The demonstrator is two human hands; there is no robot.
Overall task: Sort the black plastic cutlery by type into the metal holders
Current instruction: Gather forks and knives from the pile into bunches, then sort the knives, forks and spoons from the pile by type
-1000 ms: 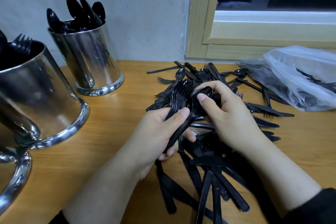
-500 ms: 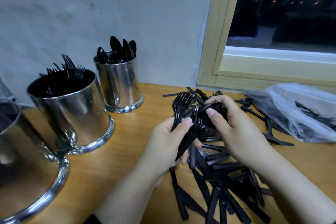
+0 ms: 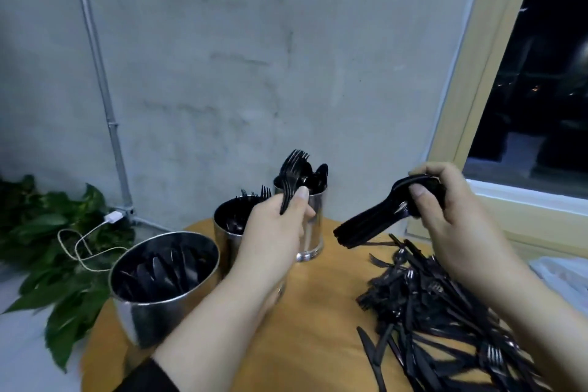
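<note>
Head view, tilted up toward a grey wall [image 3: 222, 73]; no brand, label or writing legible anywhere.

Left hand [image 3: 273, 232] raised over the round wooden table [image 3: 318, 344], thumb up, fingers curled round a small bunch of forks [image 3: 291, 178], tines pointing up, held just in front of the middle holder [image 3: 227, 232] and the far holder [image 3: 310, 232]. Forearm stretched forward from a dark sleeve [image 3: 149, 375].

Right hand [image 3: 442, 204] lifted higher, to the right, wrist bent down, thumb and fingertips pinching the bowl ends of a stack of spoons [image 3: 375, 226], handles slanting down and left, clear of the table.

Three metal holders in a diagonal row: near holder [image 3: 159, 302] at left, loaded with what looked like knives; middle one with fork tines showing at its rim; far one with spoons.

Unsorted pile [image 3: 445, 328] spread on the table at right, under the right forearm, blurred.

Beyond the table at left, leafy plant [image 3: 47, 248], white plug [image 3: 113, 217] and looped cable [image 3: 76, 248] near a pipe [image 3: 101, 89]. Window [image 3: 541, 89] at far right, dark.
</note>
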